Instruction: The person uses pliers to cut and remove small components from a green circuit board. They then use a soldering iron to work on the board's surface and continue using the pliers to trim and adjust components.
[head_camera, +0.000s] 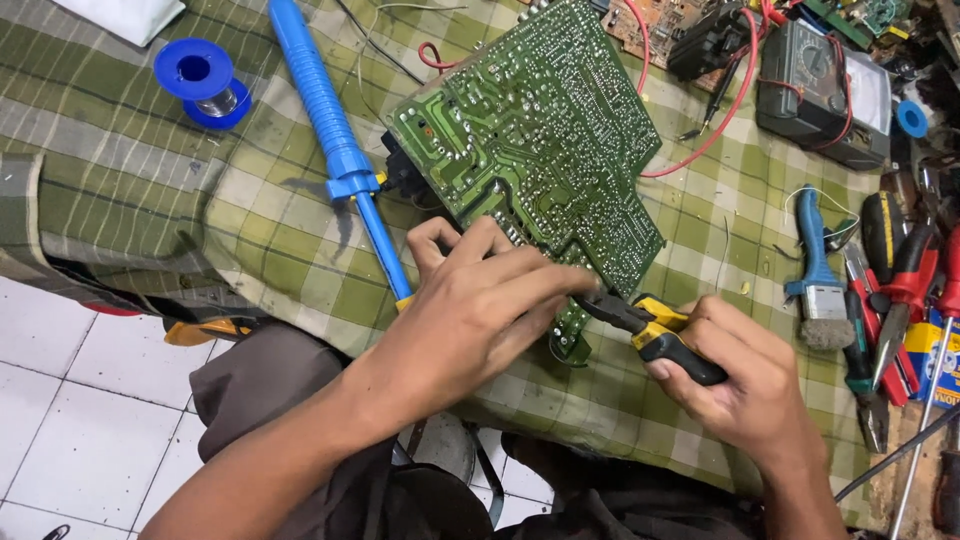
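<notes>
A green circuit board (545, 140) lies solder side up on a green checked cloth (150, 190). My left hand (480, 310) presses on the board's near edge, fingers curled over it. My right hand (745, 385) grips small pliers with yellow and black handles (660, 335); their dark jaws point left and meet the board's near corner beside my left fingertips. A blue desoldering pump (335, 140) lies just left of the board, its tip close to my left hand.
A blue spool of solder wire (205, 82) sits at the upper left. A multimeter (825, 90) with red leads stands at the upper right. A brush (820, 290), pliers and screwdrivers (905, 290) lie along the right. White floor tiles (70, 420) show lower left.
</notes>
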